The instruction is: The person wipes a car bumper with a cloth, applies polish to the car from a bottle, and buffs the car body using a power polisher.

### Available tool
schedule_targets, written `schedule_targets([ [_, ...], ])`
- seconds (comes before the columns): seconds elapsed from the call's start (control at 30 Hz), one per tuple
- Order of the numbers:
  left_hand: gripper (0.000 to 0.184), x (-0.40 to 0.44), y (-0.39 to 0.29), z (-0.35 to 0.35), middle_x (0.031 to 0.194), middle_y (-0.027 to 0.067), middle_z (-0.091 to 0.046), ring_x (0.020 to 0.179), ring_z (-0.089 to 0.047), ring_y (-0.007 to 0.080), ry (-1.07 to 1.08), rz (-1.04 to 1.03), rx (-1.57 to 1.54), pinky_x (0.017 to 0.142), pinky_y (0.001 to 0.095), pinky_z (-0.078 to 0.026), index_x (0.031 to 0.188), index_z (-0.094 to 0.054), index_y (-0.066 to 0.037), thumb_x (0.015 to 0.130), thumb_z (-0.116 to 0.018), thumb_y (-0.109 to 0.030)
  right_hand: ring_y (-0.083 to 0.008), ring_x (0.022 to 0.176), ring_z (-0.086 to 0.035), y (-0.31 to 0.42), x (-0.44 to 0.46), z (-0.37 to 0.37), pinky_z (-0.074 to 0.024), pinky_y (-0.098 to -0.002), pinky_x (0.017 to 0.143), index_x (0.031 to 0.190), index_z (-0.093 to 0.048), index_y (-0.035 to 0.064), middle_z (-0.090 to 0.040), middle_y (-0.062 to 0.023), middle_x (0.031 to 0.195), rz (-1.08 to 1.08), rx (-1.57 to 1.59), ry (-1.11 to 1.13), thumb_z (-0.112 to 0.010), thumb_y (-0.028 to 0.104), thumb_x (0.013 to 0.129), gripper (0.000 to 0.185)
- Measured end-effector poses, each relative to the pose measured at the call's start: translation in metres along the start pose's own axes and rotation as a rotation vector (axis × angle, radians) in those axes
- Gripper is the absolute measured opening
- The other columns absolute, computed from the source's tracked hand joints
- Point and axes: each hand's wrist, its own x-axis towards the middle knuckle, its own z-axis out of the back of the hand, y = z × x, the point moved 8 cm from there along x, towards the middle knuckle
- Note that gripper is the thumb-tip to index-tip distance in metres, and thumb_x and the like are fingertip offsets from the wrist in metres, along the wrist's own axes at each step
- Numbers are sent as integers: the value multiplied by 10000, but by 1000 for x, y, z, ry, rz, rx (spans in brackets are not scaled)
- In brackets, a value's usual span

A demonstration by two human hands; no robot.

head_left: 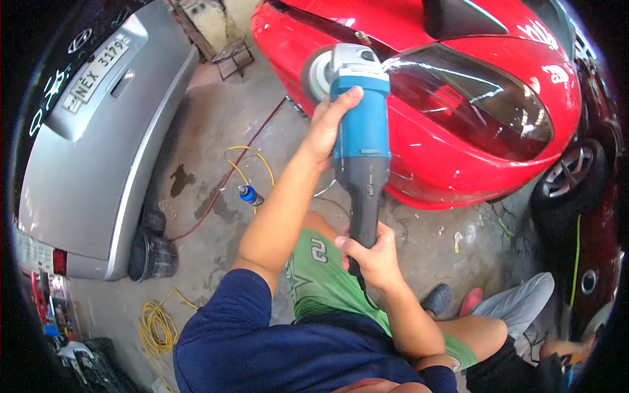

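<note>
A blue and black polisher [362, 124] with a silver head is in both my hands. Around the front of its blue body, close to the head, wraps my left hand [331, 124], thumb on top. My right hand [372, 254] grips the narrow black rear handle, near the cord. The polisher's round white pad [319, 73] is at the red car [432, 154], beside its bodywork; whether it touches the paint I cannot tell. The car's dark glass [472, 98] lies right of the tool.
A silver car [98, 164] stands on the left, with a black bucket [154, 255] beside it. A red hose [209, 208], a blue bottle [249, 194] and coiled yellow cord [157, 327] lie on the floor. Another person's grey-trousered leg [521, 301] is at lower right, near a dark car [593, 255].
</note>
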Motion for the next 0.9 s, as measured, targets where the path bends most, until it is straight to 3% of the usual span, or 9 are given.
schedule_targets([
  [0.1,570,-10,1,-1,968,86,-702,805,-707,165,-100,-15,-7,720,329,-606,1194,-644,7,924,-748,-483,-103,530,-597,2,-3,6,-446,-275,488,1010,-617,4,-646,-34,725,-38,-42,34,-813,88,856,263],
  [0.2,590,-16,0,4,990,83,-697,823,-708,165,-128,-35,45,725,327,-606,1259,-627,6,935,-737,-475,-105,526,-596,2,-6,12,-447,-278,487,1015,-612,2,-642,-33,720,-37,-36,75,-812,93,857,271],
  [0.53,594,-9,2,-29,988,68,-691,806,-708,154,1,69,68,712,325,-613,1260,-617,-9,943,-749,-495,-115,521,-584,14,-25,-4,-449,-286,494,1026,-582,12,-622,-32,703,-20,234,132,-782,93,887,257],
  [0.7,621,-12,0,-22,1009,125,-720,826,-737,213,13,87,55,748,375,-632,1260,-608,15,967,-667,-530,-108,519,-583,15,-23,-6,-456,-289,492,1072,-592,-9,-620,-36,709,-9,167,130,-781,146,896,301],
  [0.83,806,-14,-4,11,1170,232,-692,944,-742,329,-71,9,116,785,439,-650,1405,-512,29,952,-556,-636,-98,503,-587,15,-8,3,-472,-286,482,1157,-600,-58,-621,-35,714,47,-36,136,-804,207,881,434],
  [0.9,815,-18,-8,16,1187,233,-690,947,-742,328,-43,-10,100,797,446,-649,1417,-504,23,951,-555,-643,-96,496,-591,18,-3,0,-480,-283,478,1188,-600,-78,-626,-36,718,33,-94,171,-816,231,871,492],
])
